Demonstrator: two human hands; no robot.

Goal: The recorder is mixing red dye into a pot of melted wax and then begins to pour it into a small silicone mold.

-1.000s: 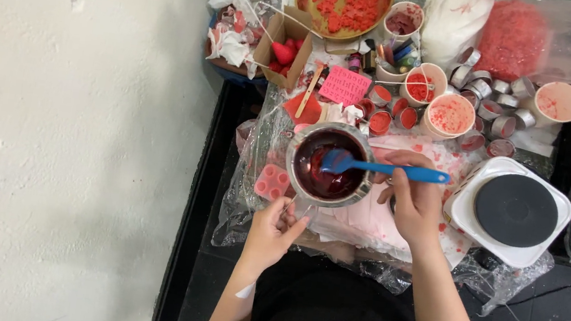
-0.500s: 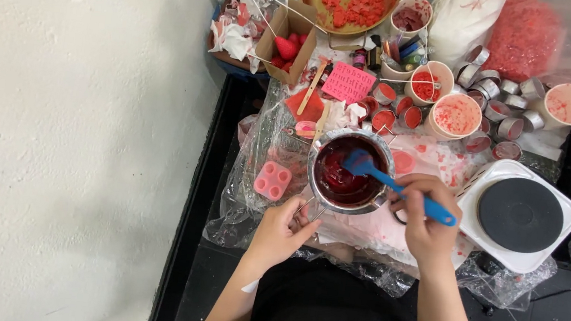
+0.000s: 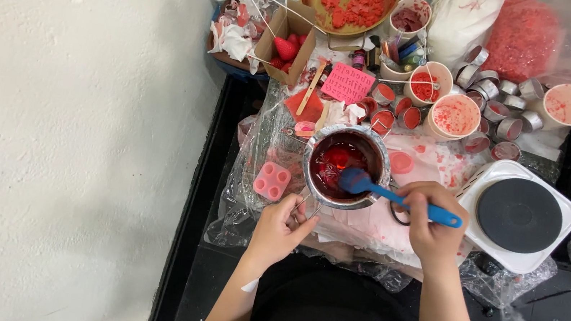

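Head view showed the right hand (image 3: pixel 431 226) with fingers wrapped around a blue spatula (image 3: pixel 390 194), its blade dipped in a steel pot (image 3: pixel 344 166) of red wax; the left hand (image 3: pixel 281 227) pinched the pot's handle (image 3: pixel 307 207).

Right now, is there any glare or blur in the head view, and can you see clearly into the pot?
In the head view the light is soft and even, with no hard shadows. The metal pot shows small bright glints on its rim, and its dark red liquid carries a faint sheen. The right hand and blue spatula look slightly soft. The white wall at the left looks bright and almost featureless.
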